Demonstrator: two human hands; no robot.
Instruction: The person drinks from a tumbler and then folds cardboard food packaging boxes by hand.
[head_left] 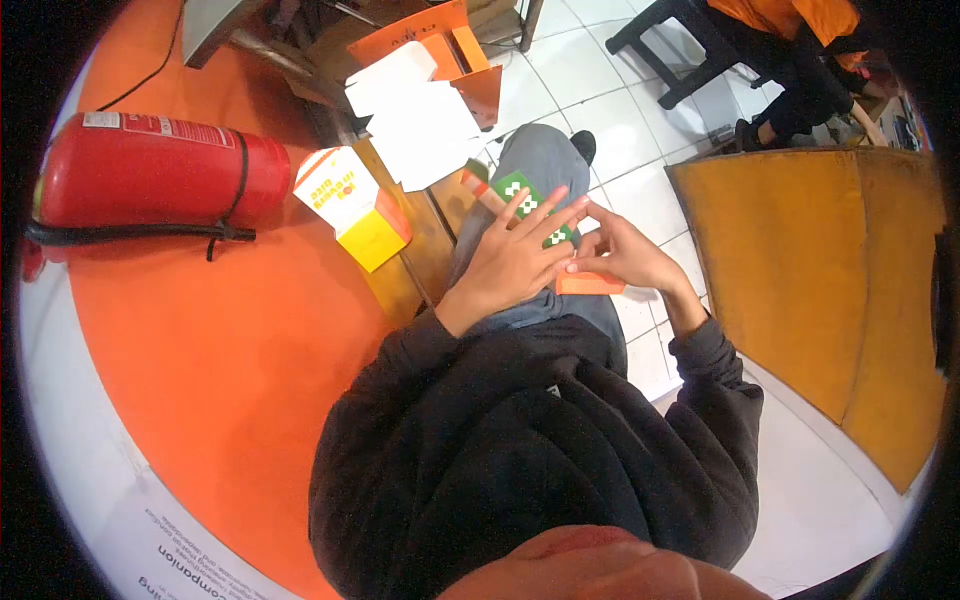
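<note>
A flat printed cardboard piece (521, 196), green with white diamond shapes and orange-red parts, lies across my grey-trousered thigh. My left hand (512, 258) rests flat on top of it with fingers spread, covering its middle. At its right edge, my right hand (632, 252) has bent fingers, with the thumb close to an orange flap (590, 284) and the fingertips near those of my left hand. The right hand's grip on the card edge is partly hidden.
On my left are a yellow-and-white carton (372, 238), white cardboard pieces (425, 132), an orange box (484, 92) and a red fire extinguisher (170, 170). A yellow-brown wooden panel (790, 270) stands right. Another person in orange (790, 15) is near a dark stool (690, 50).
</note>
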